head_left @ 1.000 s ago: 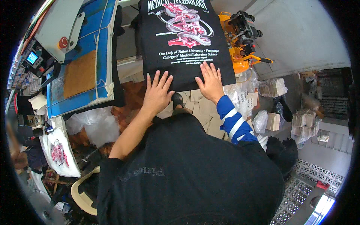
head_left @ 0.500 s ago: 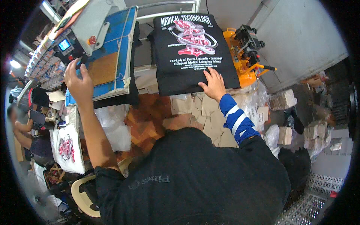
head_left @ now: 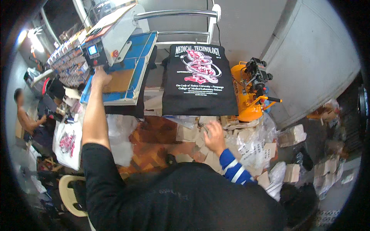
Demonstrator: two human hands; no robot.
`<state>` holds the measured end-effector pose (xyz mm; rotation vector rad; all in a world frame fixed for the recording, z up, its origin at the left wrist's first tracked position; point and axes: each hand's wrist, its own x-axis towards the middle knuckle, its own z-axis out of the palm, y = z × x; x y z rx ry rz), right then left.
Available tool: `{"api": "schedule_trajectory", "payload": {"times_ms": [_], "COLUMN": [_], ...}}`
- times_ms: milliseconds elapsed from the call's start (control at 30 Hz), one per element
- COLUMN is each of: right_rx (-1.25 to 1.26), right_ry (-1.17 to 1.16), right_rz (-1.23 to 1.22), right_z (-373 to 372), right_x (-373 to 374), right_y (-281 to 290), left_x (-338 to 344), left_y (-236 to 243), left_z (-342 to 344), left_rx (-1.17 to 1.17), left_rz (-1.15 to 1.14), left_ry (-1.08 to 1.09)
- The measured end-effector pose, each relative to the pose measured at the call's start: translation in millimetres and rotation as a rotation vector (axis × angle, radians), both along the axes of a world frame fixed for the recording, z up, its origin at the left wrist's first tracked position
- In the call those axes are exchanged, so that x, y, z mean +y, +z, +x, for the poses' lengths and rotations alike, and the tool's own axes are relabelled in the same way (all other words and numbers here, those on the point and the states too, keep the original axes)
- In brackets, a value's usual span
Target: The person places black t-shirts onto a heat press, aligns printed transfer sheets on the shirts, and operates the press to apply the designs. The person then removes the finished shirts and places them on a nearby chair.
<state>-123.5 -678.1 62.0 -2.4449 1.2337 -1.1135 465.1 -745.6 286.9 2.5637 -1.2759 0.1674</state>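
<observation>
At the heat press, my left hand (head_left: 101,77) is closed just below the control box (head_left: 93,53); what its fingers hold or touch there is hidden. The press's blue upper plate (head_left: 140,44), with a brown patch (head_left: 120,80), lies over black cloth (head_left: 139,109). To its right, a black T-shirt (head_left: 173,102) with a pink and white print is spread flat, face up. My right hand (head_left: 214,136) is held in front of the shirt's near edge, apart from it, with fingers loosely bent and spread. A blue and white striped sleeve covers that forearm.
An orange air compressor (head_left: 246,109) stands right of the shirt. Cardboard pieces and plastic (head_left: 252,140) cover the floor nearby. A white printed shirt (head_left: 67,146) lies at left, above a cream chair (head_left: 69,192). Another person (head_left: 29,119) is at far left. Metal rails (head_left: 175,14) run behind.
My left hand has gone from raised and spread to closed at the press. My right hand has come off the black T-shirt and back toward me. The view has shifted.
</observation>
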Motion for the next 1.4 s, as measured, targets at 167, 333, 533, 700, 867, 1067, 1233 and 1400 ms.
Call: {"api": "schedule_trajectory", "payload": {"times_ms": [167,333,533,700,867,1067,1233,1400], "right_rx": [0.067,-0.075,-0.281,-0.308,-0.387,-0.302,-0.255,-0.284], "right_ry": [-0.044,0.173,0.252,-0.021,-0.220,-0.689,-0.738,-0.750], "right_rz": [0.216,0.164,-0.087,-0.236,-0.487,-0.563,-0.398,-0.512], "right_z": [-25,41,166,249,285,212,197,152], "right_x": [73,24,-71,-156,-211,-274,-283,-282], "right_y": [-43,-13,149,208,232,215,192,191], "left_x": [-7,-10,2,85,217,396,507,493], "left_y": [5,1,-40,-49,-130,-312,-473,-489], "left_z": [-31,-100,-197,-127,77,180,133,91], "left_rx": [0.009,0.070,-0.031,0.107,0.396,0.762,0.565,1.188], "left_rz": [-0.017,-0.065,-0.592,-0.865,-0.774,-0.240,0.914,0.714], "left_ry": [0.167,0.029,-0.350,-0.739,-0.271,0.514,-0.280,0.074]}}
